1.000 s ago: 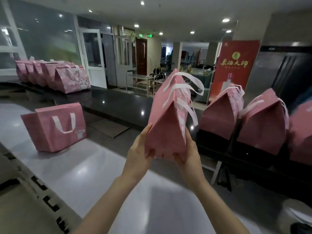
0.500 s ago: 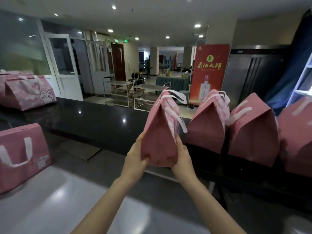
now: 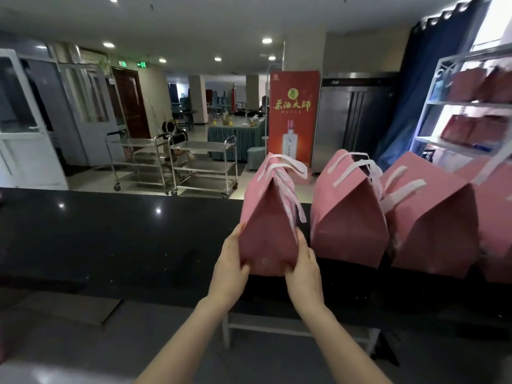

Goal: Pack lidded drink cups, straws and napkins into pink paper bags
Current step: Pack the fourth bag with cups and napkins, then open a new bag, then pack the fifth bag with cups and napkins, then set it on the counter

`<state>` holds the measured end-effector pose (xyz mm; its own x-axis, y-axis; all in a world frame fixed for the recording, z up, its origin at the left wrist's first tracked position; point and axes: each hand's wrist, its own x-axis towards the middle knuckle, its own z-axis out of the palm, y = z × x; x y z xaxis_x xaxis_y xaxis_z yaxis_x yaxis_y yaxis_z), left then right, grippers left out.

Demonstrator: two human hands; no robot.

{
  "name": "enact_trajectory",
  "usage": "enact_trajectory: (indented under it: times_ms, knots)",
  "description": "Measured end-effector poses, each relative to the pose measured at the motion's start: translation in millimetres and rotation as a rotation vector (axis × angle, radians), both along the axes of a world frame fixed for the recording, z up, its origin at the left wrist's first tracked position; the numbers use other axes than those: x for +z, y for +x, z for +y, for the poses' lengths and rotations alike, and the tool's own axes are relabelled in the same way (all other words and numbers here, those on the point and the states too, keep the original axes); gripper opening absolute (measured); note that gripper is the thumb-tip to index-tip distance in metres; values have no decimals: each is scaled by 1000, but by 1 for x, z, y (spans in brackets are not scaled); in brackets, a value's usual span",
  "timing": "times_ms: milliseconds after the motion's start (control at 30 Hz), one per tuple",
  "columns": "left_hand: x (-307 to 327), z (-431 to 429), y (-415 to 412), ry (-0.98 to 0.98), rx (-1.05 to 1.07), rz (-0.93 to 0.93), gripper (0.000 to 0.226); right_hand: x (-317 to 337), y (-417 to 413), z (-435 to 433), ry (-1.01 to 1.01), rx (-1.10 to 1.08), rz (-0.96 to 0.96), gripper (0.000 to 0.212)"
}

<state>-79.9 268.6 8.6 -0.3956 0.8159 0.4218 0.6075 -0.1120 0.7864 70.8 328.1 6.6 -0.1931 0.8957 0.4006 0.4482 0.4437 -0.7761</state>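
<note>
A pink paper bag (image 3: 267, 225) with white ribbon handles stands end-on at the black counter (image 3: 110, 234), its top folded shut. My left hand (image 3: 231, 266) holds its lower left side and my right hand (image 3: 303, 268) holds its lower right side, fingers wrapped round the bottom corners. I cannot tell whether its base touches the counter. Whatever is inside the bag is hidden. Right beside it stands a row of similar pink bags (image 3: 347, 217), closed at the top.
More pink bags (image 3: 432, 225) continue to the right edge. A white shelf rack (image 3: 443, 106) with red boxes stands at far right. Behind the counter are steel trolleys (image 3: 202, 164), a red banner (image 3: 293, 117) and a steel fridge (image 3: 354, 123).
Both hands have carried the bag forward and rightwards to the counter, next to the row of bags. The view has turned right; the bags on the left are out of sight.
</note>
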Motion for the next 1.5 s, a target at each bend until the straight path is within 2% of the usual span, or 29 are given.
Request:
enact_trajectory:
  times_ms: [400, 567, 767, 933, 1100, 1367, 1500]
  knots:
    - [-6, 48, -32, -2, -98, 23, 93, 0, -36, 33, -35, -199, 2, 80]
    - [-14, 17, -40, 15, -121, 3, 88, -2, -27, 6, -67, -209, 9, 73]
    - [-19, -43, -46, 74, -53, -28, 69, -4, -20, -55, -4, -207, 82, 59]
    - [-20, -106, -59, 110, 42, -46, 51, 2, -39, -108, 119, -22, 60, 37]
    - [-28, -189, -76, 100, 209, -38, 43, -5, -73, -159, 70, 272, 29, 24]
    - [-41, -344, -120, 85, 580, -54, 35, -31, -165, -254, 25, 655, -102, 17]
    - [-33, -407, -159, 104, 713, -37, 31, -27, -218, -300, 3, 799, -154, 21]
